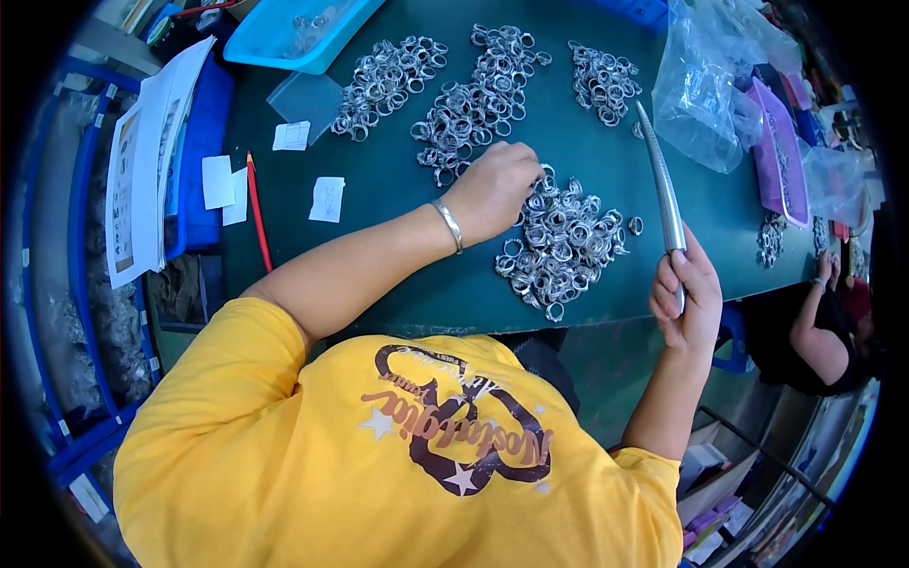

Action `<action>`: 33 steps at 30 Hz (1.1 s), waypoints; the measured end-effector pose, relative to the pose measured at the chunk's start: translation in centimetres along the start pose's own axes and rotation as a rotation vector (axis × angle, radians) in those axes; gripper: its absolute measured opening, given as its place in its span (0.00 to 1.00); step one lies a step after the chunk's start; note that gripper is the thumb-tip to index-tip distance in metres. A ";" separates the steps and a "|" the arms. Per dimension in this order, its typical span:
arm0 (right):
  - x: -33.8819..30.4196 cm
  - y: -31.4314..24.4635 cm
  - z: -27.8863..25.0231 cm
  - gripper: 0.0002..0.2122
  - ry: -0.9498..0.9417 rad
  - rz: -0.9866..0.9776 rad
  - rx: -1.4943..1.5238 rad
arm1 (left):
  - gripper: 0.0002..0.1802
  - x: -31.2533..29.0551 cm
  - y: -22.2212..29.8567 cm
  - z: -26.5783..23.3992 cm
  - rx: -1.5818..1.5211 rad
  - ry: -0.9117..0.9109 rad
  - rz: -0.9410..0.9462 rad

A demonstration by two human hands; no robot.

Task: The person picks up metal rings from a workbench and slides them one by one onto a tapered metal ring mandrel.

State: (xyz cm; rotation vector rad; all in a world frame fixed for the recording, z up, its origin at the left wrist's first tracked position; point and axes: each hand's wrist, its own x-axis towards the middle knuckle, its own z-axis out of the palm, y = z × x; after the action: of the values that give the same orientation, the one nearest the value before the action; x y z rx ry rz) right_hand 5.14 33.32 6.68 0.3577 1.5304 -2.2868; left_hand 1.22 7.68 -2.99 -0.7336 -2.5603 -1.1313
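Note:
My right hand (pixel 688 295) is wrapped round the thick end of a tapered metal ring mandrel (pixel 661 180), which points up and away over the table. My left hand (pixel 492 192) is closed in a pinch at the far left edge of the nearest pile of silver rings (pixel 563 241). A ring (pixel 546 174) shows at its fingertips, partly hidden by them. One loose ring (pixel 635 225) lies just right of that pile. Farther back are a long pile of rings (pixel 478 99), another pile (pixel 388 83) to its left and a smaller pile (pixel 603 82) to its right.
A light-blue basket (pixel 284 59) stands far left. White paper slips (pixel 327 199) and a red pencil (pixel 258 213) lie left, near a blue bin (pixel 201 156). Clear plastic bags (pixel 701 90) and a purple basket (pixel 778 156) sit right. Another person (pixel 822 331) sits at far right.

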 end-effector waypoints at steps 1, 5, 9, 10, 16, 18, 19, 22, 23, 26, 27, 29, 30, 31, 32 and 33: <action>-0.4 0.3 0.0 0.23 -0.001 -0.007 -0.034 | 0.09 -0.2 0.2 -0.3 -0.027 -0.041 -0.060; -1.7 1.9 0.0 0.25 -0.018 -0.043 -0.047 | 0.09 -1.7 0.7 -1.3 -0.141 -0.065 -0.184; -2.4 2.6 0.2 0.26 -0.032 -0.057 -0.071 | 0.07 -3.4 1.7 -2.8 -0.185 -0.145 -0.226; -2.5 2.8 0.2 0.26 -0.027 -0.055 -0.066 | 0.06 -3.6 1.8 -3.0 -0.147 -0.165 -0.146; -2.6 3.5 1.2 0.26 -0.050 -0.090 -0.097 | 0.08 -0.1 0.1 -0.4 -0.025 0.068 0.010; -2.9 3.6 1.7 0.27 -0.034 -0.092 -0.114 | 0.09 0.7 -0.6 0.2 0.032 0.078 0.036; -3.0 3.6 1.6 0.27 -0.039 -0.094 -0.114 | 0.09 0.9 -0.7 0.2 0.043 0.005 0.021; -3.5 3.9 1.3 0.27 -0.042 -0.096 -0.134 | 0.08 0.6 -0.6 -0.2 -0.021 -0.069 -0.066; -3.6 4.0 1.3 0.27 -0.043 -0.105 -0.143 | 0.08 0.2 -0.4 -0.4 -0.092 -0.064 -0.136; -3.8 4.6 1.0 0.27 -0.039 -0.106 -0.154 | 0.07 -0.9 0.4 -1.9 -0.231 -0.109 -0.295; -3.8 4.7 1.0 0.27 -0.052 -0.101 -0.163 | 0.07 -1.3 0.8 -2.7 -0.379 -0.177 -0.445; -3.9 5.0 1.1 0.27 -0.075 -0.073 -0.200 | 0.08 -2.5 1.5 -3.4 -0.462 -0.225 -0.515; -3.9 5.2 1.3 0.27 -0.106 -0.053 -0.237 | 0.08 -3.1 1.8 -3.9 -0.763 -0.184 -0.675; -4.0 5.4 1.3 0.27 -0.117 -0.049 -0.231 | 0.08 -3.7 2.0 -4.4 -1.066 -0.134 -0.829; -4.2 5.5 1.2 0.27 -0.146 -0.030 -0.297 | 0.07 -4.5 1.6 -4.3 -1.331 -0.059 -0.858; -4.4 5.7 1.2 0.27 -0.182 -0.013 -0.362 | 0.07 -5.0 1.2 -4.5 -1.318 -0.047 -0.864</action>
State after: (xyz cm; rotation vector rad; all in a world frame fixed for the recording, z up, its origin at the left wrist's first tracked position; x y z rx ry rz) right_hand 11.55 30.98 4.17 0.0404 1.8046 -1.9354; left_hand 6.20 3.28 -1.25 0.3051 -1.8154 -3.1034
